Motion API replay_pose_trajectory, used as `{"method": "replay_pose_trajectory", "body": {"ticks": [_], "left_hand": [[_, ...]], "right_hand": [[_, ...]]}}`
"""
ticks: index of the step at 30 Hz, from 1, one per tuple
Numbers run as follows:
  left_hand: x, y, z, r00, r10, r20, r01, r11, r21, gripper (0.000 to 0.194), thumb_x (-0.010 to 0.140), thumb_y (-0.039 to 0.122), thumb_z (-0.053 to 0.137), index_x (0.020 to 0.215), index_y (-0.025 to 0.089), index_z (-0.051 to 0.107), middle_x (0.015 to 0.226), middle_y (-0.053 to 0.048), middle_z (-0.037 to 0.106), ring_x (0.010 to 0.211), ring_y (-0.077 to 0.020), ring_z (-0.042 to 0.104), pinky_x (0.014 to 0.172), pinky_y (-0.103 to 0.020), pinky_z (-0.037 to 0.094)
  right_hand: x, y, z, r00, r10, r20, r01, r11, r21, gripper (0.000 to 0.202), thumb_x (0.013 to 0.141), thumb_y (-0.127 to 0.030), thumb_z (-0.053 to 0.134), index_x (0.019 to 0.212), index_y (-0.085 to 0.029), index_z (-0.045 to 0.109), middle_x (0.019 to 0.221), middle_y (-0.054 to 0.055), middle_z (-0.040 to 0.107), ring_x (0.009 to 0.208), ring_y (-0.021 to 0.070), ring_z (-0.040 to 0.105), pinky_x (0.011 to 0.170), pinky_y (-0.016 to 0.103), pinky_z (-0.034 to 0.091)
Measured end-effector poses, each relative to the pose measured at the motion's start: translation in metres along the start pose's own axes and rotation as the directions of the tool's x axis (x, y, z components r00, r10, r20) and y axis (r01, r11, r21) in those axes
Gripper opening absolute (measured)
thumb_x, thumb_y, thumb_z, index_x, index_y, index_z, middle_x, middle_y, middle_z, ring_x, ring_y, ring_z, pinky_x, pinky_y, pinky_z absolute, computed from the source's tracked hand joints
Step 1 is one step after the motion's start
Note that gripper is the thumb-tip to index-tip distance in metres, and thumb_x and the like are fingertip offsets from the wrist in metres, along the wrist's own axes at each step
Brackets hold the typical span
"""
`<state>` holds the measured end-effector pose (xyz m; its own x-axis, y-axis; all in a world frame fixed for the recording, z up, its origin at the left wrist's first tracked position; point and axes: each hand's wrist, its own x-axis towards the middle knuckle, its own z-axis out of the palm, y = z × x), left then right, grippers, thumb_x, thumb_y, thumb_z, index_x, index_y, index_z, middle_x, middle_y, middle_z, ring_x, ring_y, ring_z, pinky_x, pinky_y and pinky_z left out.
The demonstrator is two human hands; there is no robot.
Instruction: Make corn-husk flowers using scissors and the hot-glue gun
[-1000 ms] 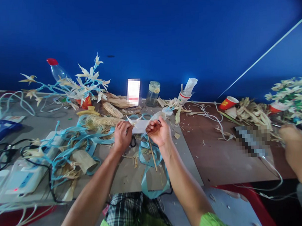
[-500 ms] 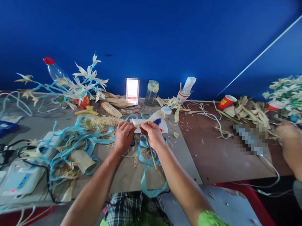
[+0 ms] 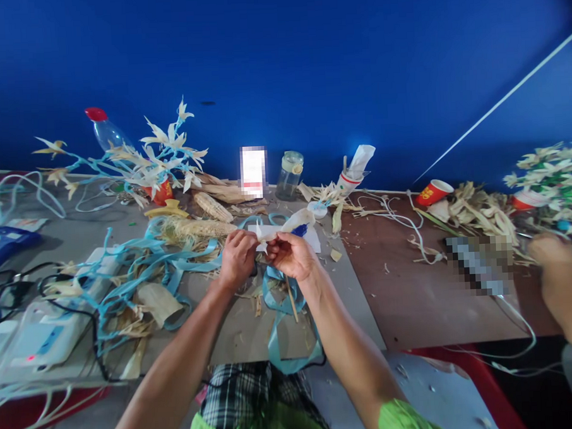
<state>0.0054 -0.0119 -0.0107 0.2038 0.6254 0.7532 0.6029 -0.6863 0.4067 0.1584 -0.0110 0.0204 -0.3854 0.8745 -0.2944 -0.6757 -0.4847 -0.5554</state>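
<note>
A small pale corn-husk flower [image 3: 262, 239] stands between my two hands above the grey board. My left hand [image 3: 239, 257] pinches its left side, fingers closed. My right hand [image 3: 292, 254] has thumb and forefinger pressed together at its right side, the other fingers curled below. Behind the hands lies a white sheet [image 3: 310, 237] with a blue patch, and a pale husk piece [image 3: 298, 219] rests over it. Blue ribbon [image 3: 282, 350] hangs in loops below my right hand and over the table edge, beside a thin stick [image 3: 292, 298].
Corn cobs [image 3: 212, 207], blue strips [image 3: 169, 264] and a power strip [image 3: 49, 332] lie left. A flower branch [image 3: 163, 163], glass jar [image 3: 290, 175] and lit phone [image 3: 252, 171] stand behind. Right are a red cup [image 3: 434, 192], husks and another person's hand [image 3: 550, 250].
My right hand has turned, showing more of its palm and curled fingers. The husk piece between my hands now shows pointed petals upright. The view has shifted slightly.
</note>
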Motion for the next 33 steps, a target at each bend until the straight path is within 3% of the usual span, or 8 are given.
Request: {"method": "replay_pose_trajectory", "body": {"ticks": [6, 11, 15, 19, 21, 24, 27, 33], "left_hand": [[-0.001, -0.002, 0.000, 0.999, -0.009, -0.038, 0.009, 1.000, -0.001, 0.015, 0.085, 0.012, 0.046, 0.074, 0.020, 0.052, 0.080, -0.004, 0.063, 0.080, -0.0155, 0.056, 0.079, -0.032, 0.043], [-0.001, -0.009, -0.004, 0.967, -0.205, -0.149, 0.204, 0.979, -0.021, 0.014, 0.082, 0.016, 0.049, 0.069, 0.020, 0.052, 0.073, -0.003, 0.059, 0.074, -0.0157, 0.055, 0.072, -0.029, 0.042], [-0.001, -0.013, -0.004, 0.892, -0.409, -0.194, 0.385, 0.911, -0.147, 0.009, 0.080, 0.021, 0.052, 0.072, 0.019, 0.055, 0.068, 0.000, 0.057, 0.066, -0.0134, 0.053, 0.064, -0.026, 0.041], [-0.001, -0.016, -0.001, 0.816, -0.542, -0.200, 0.497, 0.835, -0.235, 0.010, 0.078, 0.027, 0.057, 0.071, 0.019, 0.055, 0.063, 0.002, 0.055, 0.059, -0.0116, 0.051, 0.058, -0.024, 0.040], [-0.001, -0.018, 0.000, 0.786, -0.586, -0.198, 0.536, 0.805, -0.255, 0.011, 0.076, 0.029, 0.058, 0.070, 0.019, 0.055, 0.061, 0.003, 0.055, 0.058, -0.0114, 0.051, 0.057, -0.023, 0.040], [-0.001, -0.021, 0.002, 0.748, -0.636, -0.190, 0.577, 0.764, -0.287, 0.011, 0.075, 0.029, 0.059, 0.071, 0.019, 0.055, 0.060, 0.003, 0.056, 0.057, -0.0115, 0.053, 0.056, -0.023, 0.041], [0.000, -0.023, 0.002, 0.721, -0.671, -0.171, 0.598, 0.728, -0.336, 0.012, 0.074, 0.030, 0.060, 0.071, 0.019, 0.055, 0.057, 0.003, 0.055, 0.054, -0.0111, 0.053, 0.054, -0.023, 0.040], [0.002, -0.020, 0.000, 0.721, -0.674, -0.162, 0.596, 0.722, -0.352, 0.013, 0.078, 0.028, 0.055, 0.068, 0.018, 0.054, 0.055, 0.004, 0.051, 0.051, -0.0093, 0.050, 0.051, -0.021, 0.038]], "right_hand": [[0.000, -0.005, -0.001, 1.000, -0.006, -0.005, 0.007, 0.983, 0.184, 0.012, 0.069, -0.014, 0.054, 0.059, -0.017, 0.049, 0.057, -0.001, 0.052, 0.050, 0.0092, 0.042, 0.047, 0.023, 0.036], [-0.003, -0.018, -0.004, 0.988, -0.153, -0.011, 0.151, 0.961, 0.232, 0.011, 0.072, -0.017, 0.053, 0.061, -0.017, 0.049, 0.059, -0.002, 0.050, 0.050, 0.0077, 0.040, 0.049, 0.022, 0.035], [-0.004, -0.018, -0.003, 0.972, -0.231, -0.038, 0.234, 0.965, 0.120, 0.011, 0.071, -0.024, 0.058, 0.063, -0.018, 0.051, 0.062, -0.002, 0.051, 0.051, 0.0079, 0.041, 0.050, 0.023, 0.035], [0.001, -0.005, -0.001, 0.927, -0.368, -0.067, 0.350, 0.916, -0.195, 0.015, 0.066, -0.029, 0.064, 0.063, -0.018, 0.054, 0.063, -0.003, 0.051, 0.051, 0.0074, 0.039, 0.050, 0.023, 0.032], [0.003, 0.002, -0.002, 0.880, -0.470, -0.067, 0.393, 0.801, -0.451, 0.016, 0.067, -0.032, 0.065, 0.065, -0.018, 0.057, 0.059, -0.004, 0.049, 0.051, 0.0082, 0.039, 0.051, 0.023, 0.031], [0.004, 0.008, -0.006, 0.797, -0.603, 0.040, 0.424, 0.511, -0.748, 0.013, 0.070, -0.032, 0.062, 0.072, -0.019, 0.061, 0.062, -0.003, 0.052, 0.057, 0.0104, 0.043, 0.057, 0.024, 0.035], [0.003, 0.009, -0.008, 0.737, -0.657, 0.160, 0.439, 0.284, -0.853, 0.011, 0.076, -0.030, 0.056, 0.077, -0.020, 0.061, 0.072, -0.001, 0.056, 0.066, 0.0129, 0.048, 0.066, 0.026, 0.039], [0.005, 0.009, -0.012, 0.658, -0.695, 0.291, 0.410, 0.006, -0.912, 0.010, 0.079, -0.023, 0.052, 0.082, -0.020, 0.060, 0.084, 0.005, 0.058, 0.082, 0.0179, 0.052, 0.081, 0.032, 0.041]]}}
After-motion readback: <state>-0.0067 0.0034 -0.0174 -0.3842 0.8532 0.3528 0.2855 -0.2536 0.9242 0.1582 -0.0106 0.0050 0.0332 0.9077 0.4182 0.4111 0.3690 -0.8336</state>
